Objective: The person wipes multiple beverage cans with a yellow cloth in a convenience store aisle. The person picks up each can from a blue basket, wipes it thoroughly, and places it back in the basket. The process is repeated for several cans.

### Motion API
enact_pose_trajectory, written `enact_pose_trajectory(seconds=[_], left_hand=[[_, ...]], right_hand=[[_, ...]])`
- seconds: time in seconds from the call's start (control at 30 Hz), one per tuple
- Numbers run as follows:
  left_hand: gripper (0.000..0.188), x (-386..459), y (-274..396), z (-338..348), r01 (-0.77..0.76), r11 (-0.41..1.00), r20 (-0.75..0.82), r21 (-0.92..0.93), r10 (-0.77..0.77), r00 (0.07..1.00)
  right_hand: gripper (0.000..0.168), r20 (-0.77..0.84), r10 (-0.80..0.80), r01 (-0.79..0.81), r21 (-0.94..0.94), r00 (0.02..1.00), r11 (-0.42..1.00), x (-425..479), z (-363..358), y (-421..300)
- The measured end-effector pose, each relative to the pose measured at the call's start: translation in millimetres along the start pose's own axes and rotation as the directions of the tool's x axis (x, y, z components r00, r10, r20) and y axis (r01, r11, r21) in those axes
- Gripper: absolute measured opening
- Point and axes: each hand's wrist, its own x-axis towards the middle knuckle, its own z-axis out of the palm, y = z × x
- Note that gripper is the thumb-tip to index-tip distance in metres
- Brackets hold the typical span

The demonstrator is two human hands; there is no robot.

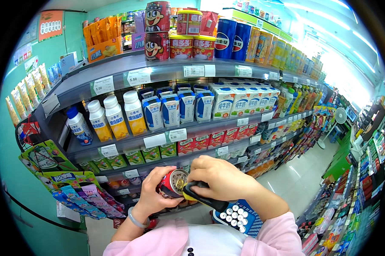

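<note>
My left hand (155, 192) grips a red drink can (169, 185) with a cartoon face, tilted so its lid and gold pull tab face up. In my right hand (215, 176) is a black-and-yellow handheld tool (208, 200); its exact kind is hard to tell. The tool's yellow-edged end is at the can's rim, and whether it touches is unclear. A blue plastic basket (255, 224) stands on the floor below my right forearm. Several cans (234, 215) with pale tops stand upright in it.
Before me rises a grey store shelf (122, 140) with white-capped yogurt bottles (135, 112), blue-and-white cartons (170, 110) and milk cartons (223, 101). Two red cans (157, 32) are stacked on the top shelf. Hanging snack packs (74, 198) project at left. A tiled aisle (286, 179) runs right.
</note>
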Motion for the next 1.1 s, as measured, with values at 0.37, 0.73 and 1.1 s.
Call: enact_pose_trajectory(seconds=[0.37, 0.73, 1.1], left_hand=[[0.073, -17.9, -19.6, 13.6, 0.156, 0.947, 0.067, -0.281, -0.143, 0.987], [0.074, -11.4, -9.9, 0.9, -0.044, 0.996, -0.093, 0.084, 0.052, 0.994], [0.078, -25.9, -21.2, 4.2, 0.061, 0.982, -0.172, -0.178, -0.092, 0.981]], right_hand=[[0.019, -0.236, -0.053, 0.059, 0.018, 0.970, 0.998, 24.3, 26.2, -8.6], [0.021, -0.178, 0.122, -0.146, -0.127, 0.976, 0.981, 17.8, 28.5, -10.7], [0.016, -0.604, 0.272, -0.199, 0.187, 0.749, 0.962, 3.6, 34.4, 14.5]])
